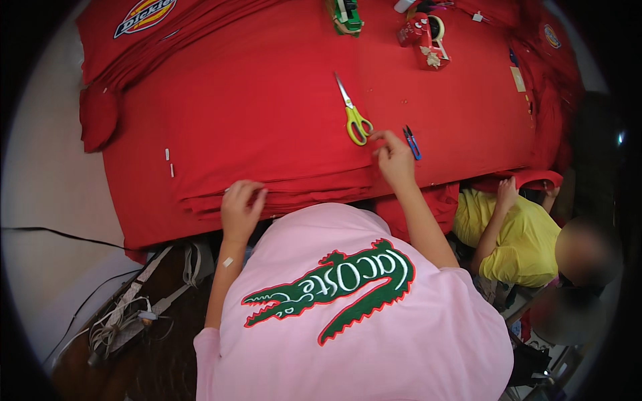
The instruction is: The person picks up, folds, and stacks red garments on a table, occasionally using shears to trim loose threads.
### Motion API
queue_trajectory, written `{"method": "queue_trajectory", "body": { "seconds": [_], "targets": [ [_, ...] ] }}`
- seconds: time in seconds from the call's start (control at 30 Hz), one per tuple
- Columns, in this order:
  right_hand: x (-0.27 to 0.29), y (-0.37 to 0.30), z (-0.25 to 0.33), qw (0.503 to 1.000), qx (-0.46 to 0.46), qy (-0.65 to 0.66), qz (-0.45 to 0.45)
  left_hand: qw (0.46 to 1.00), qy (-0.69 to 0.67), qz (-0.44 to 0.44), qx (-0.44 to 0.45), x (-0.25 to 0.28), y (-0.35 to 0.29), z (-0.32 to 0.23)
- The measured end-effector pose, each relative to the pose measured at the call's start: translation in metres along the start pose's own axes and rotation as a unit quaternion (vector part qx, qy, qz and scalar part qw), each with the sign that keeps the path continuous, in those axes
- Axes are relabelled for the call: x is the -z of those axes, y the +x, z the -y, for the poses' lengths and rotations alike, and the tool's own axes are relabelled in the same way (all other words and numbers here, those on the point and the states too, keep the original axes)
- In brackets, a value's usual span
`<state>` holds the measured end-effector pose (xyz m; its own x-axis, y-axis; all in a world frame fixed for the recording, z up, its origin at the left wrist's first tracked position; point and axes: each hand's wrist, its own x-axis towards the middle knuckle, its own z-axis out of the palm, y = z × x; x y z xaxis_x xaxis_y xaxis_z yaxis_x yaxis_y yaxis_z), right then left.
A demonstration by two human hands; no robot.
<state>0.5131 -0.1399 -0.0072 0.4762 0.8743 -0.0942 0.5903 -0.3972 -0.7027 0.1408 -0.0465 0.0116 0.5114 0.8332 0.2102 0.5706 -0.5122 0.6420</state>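
Observation:
My left hand is at the near edge of a layered stack of red fabric, fingers apart and slightly bent, with no object visible in it. Beside the yellow-handled scissors, my right hand hovers with its index finger and thumb apart. Its fingertips are close to the handle loops; whether they touch I cannot tell. The scissors lie on the red fabric with their blades pointing away from me. Just right of my right hand lie small blue thread snips.
A red tape dispenser and a green tool stand at the far side. More red garments are piled left. Cables hang at lower left. A person in a yellow top handles red fabric at the right.

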Motion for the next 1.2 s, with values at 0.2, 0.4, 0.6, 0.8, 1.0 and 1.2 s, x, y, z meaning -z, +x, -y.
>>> {"method": "queue_trajectory", "body": {
  "seconds": [0.2, 0.4, 0.6, 0.8, 1.0, 1.2],
  "targets": [
    [-0.031, 0.045, -0.004, 0.998, 0.025, 0.051, -0.017, 0.992, 0.028, 0.067, -0.108, -0.046, 0.037, -0.022],
    [-0.033, 0.053, -0.017, 0.98, -0.104, 0.163, 0.052, 0.983, 0.014, 0.132, -0.123, -0.04, 0.054, -0.015],
    [-0.012, 0.01, -0.036, 0.987, -0.02, -0.016, -0.16, 0.972, 0.043, 0.166, -0.161, -0.04, 0.059, 0.003],
    [0.002, -0.015, -0.037, 0.924, -0.009, -0.336, -0.18, 0.97, 0.032, 0.185, -0.156, -0.041, 0.06, 0.014],
    [-0.031, -0.035, -0.032, 0.962, -0.018, -0.138, -0.237, 0.933, -0.158, 0.31, 0.089, -0.014, 0.081, -0.003],
    [-0.029, -0.043, -0.038, 0.953, -0.069, -0.233, -0.179, 0.803, -0.548, -0.085, 0.218, 0.03, 0.135, 0.032]
  ]
}}
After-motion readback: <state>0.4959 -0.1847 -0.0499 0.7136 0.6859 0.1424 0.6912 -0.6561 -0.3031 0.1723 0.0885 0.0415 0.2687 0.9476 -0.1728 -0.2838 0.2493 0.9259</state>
